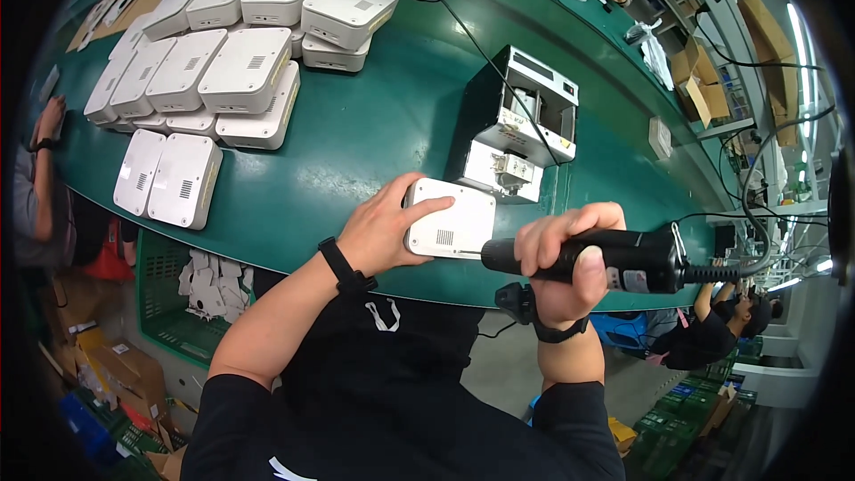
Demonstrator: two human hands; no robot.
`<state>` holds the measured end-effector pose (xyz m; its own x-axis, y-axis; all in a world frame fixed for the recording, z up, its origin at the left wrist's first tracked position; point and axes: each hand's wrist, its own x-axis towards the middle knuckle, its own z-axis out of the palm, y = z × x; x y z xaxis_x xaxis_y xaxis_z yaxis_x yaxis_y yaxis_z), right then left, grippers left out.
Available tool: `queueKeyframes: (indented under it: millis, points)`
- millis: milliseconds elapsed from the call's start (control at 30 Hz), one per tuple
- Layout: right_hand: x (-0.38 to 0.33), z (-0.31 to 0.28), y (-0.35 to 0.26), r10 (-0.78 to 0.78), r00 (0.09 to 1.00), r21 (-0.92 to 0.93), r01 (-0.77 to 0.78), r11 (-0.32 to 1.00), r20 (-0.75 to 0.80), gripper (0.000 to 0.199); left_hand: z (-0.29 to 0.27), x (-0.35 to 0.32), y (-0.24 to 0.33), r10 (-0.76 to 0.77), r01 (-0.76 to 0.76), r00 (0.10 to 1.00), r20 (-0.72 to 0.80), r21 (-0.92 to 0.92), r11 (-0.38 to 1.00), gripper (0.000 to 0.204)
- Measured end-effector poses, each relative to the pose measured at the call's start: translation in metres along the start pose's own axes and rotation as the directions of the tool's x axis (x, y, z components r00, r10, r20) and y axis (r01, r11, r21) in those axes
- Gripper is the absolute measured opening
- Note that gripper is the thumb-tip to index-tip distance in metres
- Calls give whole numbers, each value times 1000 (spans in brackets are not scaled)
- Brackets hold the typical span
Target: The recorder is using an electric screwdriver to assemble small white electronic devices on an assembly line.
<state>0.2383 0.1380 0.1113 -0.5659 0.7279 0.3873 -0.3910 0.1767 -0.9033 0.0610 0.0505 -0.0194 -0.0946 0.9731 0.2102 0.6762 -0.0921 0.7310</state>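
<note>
A white plastic device housing (pixel 468 211) with a vent grille lies on the green bench, close to its near edge. My left hand (pixel 381 224) grips it from the left, thumb and fingers around its side and forefinger across the top. In my closed right hand (pixel 563 254) is a black electric screwdriver (pixel 646 256), held nearly level and pointing left. Its thin bit reaches the housing's near edge; whether it sits in a screw hole I cannot make out. Just beyond the housing stands a black screw feeder (pixel 470 120) with an open front.
Stacked white housings (pixel 236 71) fill the bench's far left, with two more (pixel 183 183) nearer me. A cable (pixel 463 27) hangs over the feeder. Below the bench's left edge, a green crate (pixel 169 307) contains white parts. Other people work at the left, far side and right.
</note>
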Motion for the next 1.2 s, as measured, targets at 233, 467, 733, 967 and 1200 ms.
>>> queueKeyframes:
  millis: [233, 467, 733, 967, 1200]
  points:
    - [-14, -1, 14, 39, 999, -28, -39, 999, 1, 38, 4, -1, -2, 1, -2, 1000, -21, -9, 1000, 81]
    - [-18, 2, 18, 34, 999, -27, -34, 999, 9, 38, 0, 2, -1, 7, -7, 1000, -18, 4, 1000, 78]
    - [-16, -7, 26, 5, 1000, 37, -6, 999, 3, 34, 1, 1, -1, 15, -15, 1000, -5, -8, 1000, 79]
    - [23, -23, 10, -196, 965, -71, 186, 980, -177, 26, 5, -1, 6, 44, -44, 999, 1, -9, 999, 81]
    - [61, -37, 16, -246, 924, -231, 181, 956, -292, 16, 15, 4, 13, 52, -51, 998, 46, -9, 999, 81]
